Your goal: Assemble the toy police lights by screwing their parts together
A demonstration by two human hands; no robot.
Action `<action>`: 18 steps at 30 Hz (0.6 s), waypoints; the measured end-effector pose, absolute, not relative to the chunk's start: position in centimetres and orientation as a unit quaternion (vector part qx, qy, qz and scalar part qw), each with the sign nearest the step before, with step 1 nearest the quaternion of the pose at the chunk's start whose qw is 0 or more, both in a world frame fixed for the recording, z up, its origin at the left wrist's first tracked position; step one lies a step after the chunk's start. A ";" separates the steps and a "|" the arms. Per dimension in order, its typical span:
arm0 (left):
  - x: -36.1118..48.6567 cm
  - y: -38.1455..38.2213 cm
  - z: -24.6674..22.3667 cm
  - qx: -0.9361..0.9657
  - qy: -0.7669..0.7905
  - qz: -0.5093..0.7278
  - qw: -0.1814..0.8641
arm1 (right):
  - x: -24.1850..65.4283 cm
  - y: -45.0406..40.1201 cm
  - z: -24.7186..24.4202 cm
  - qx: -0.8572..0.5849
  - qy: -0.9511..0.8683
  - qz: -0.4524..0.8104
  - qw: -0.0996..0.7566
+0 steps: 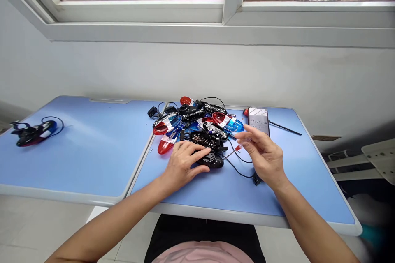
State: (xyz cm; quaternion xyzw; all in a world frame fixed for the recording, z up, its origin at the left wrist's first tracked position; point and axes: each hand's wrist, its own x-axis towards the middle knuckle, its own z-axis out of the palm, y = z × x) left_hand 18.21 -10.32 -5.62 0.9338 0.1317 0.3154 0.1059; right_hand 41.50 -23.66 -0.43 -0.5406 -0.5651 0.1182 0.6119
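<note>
My left hand (186, 162), fingers apart, rests on a black oval housing (212, 160) at the near edge of a pile of parts. Between thumb and fingers of my right hand (266, 157) is a small screwdriver with a red and clear handle (239, 147); its thin shaft points down left toward the housing. Behind my left hand lies a black part with shiny insides (200, 139). Red and blue lamp covers (228, 121) lie heaped with black parts and cables. A black cable runs from the housing to a small black piece (256, 178) beside my right wrist.
A phone (258, 120) showing a timer lies behind my right hand, near a red-handled tool with a long black shaft (284, 128). One red, blue and black unit (36, 132) sits on the left blue table (89, 148). A wall and window stand behind.
</note>
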 end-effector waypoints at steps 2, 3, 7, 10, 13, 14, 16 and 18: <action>18.2 -10.3 -5.7 0.934 0.132 0.313 0.112 | 41.4 -23.7 -0.6 -0.532 -0.557 0.143 0.622; 18.2 -10.3 -5.7 0.934 0.134 0.312 0.114 | 41.3 -23.7 -0.6 -0.526 -0.551 0.153 0.629; 18.2 -10.3 -5.6 0.933 0.136 0.314 0.114 | 40.9 -23.3 -0.8 -0.536 -0.501 0.176 0.656; 18.2 -10.3 -5.5 0.933 0.131 0.318 0.111 | 40.8 -23.0 -0.7 -0.570 -0.474 0.169 0.650; 18.2 -10.3 -5.5 0.932 0.129 0.319 0.111 | 41.2 -22.9 -0.5 -0.583 -0.473 0.171 0.638; 18.2 -10.3 -5.5 0.932 0.130 0.319 0.113 | 41.3 -22.9 -0.5 -0.583 -0.475 0.177 0.635; 18.1 -10.3 -5.6 0.932 0.133 0.317 0.116 | 41.3 -22.9 -0.4 -0.577 -0.481 0.187 0.633; 18.1 -10.3 -5.6 0.932 0.137 0.313 0.119 | 41.1 -22.9 -0.4 -0.570 -0.491 0.188 0.632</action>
